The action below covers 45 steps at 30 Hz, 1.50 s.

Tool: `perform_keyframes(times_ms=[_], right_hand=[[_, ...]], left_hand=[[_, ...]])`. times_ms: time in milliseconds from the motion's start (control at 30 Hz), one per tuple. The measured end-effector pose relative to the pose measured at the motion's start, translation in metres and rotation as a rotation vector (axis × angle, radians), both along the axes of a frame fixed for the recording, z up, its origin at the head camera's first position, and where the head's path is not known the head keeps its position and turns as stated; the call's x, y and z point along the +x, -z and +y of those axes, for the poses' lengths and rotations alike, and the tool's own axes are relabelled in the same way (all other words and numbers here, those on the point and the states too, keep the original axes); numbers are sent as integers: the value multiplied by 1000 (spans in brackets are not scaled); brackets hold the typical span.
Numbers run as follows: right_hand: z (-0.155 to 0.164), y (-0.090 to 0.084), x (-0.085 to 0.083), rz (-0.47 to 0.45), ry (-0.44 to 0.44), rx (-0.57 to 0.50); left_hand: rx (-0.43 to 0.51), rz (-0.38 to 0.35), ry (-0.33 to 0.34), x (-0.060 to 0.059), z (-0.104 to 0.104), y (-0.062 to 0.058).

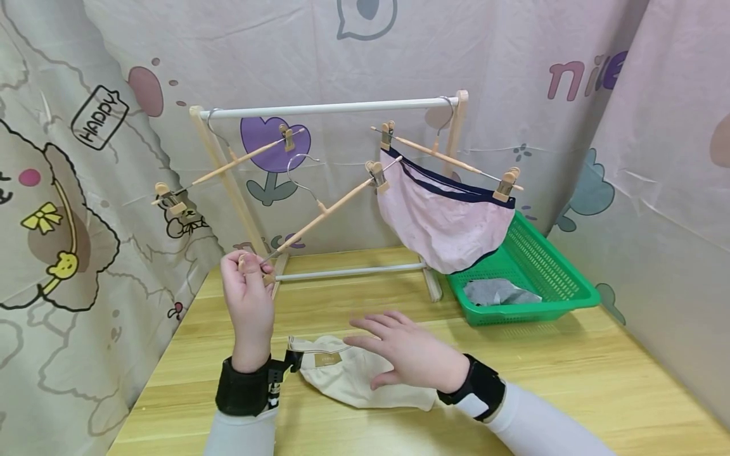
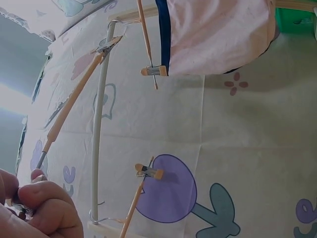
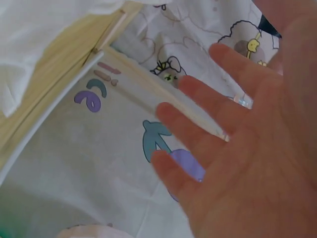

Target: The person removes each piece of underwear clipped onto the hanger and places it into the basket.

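In the head view my left hand (image 1: pixel 249 285) grips the lower left end of a clip hanger (image 1: pixel 326 215), its fingers curled round the clip there. The hanger tilts up to the right, its hook free in the air and a wooden clip (image 1: pixel 377 176) at its far end. My right hand (image 1: pixel 419 354) is spread, palm down, over cream underpants (image 1: pixel 365 380) lying on the table. Those underpants have a tan label at the waistband. The right wrist view shows the right fingers (image 3: pixel 193 129) straight and apart, holding nothing.
A drying rack (image 1: pixel 331 109) stands behind. From its bar hang a bare clip hanger (image 1: pixel 234 163) at left and one with pink, navy-edged underpants (image 1: pixel 445 215) at right. A green basket (image 1: pixel 570 297) with a grey cloth (image 1: pixel 499 292) sits at right on the wooden table (image 1: pixel 570 380).
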State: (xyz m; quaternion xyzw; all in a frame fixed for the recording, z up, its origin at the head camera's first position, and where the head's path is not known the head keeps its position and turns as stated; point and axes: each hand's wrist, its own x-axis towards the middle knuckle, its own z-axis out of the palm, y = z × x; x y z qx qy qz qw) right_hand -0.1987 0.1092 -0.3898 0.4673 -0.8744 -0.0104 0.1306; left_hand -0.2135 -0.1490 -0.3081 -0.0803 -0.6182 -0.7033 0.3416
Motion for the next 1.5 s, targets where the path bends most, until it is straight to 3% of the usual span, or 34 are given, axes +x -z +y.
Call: perform_keyframes(times_ms=[300,900,1200,1500], right_hand=[[-3,11,1,-143,24,26],[-11,40,-1,-219,63,72],[-11,46,-3,-297,99,102],[-12,49,-5,-333,67,84]], left_hand=[[44,1,-23,-1,0,-1],[74,-24,-43,-1,-4,-2],[74,-26,-40,-1,-5,-2],[91,-17,-36,-1,-8,-3]])
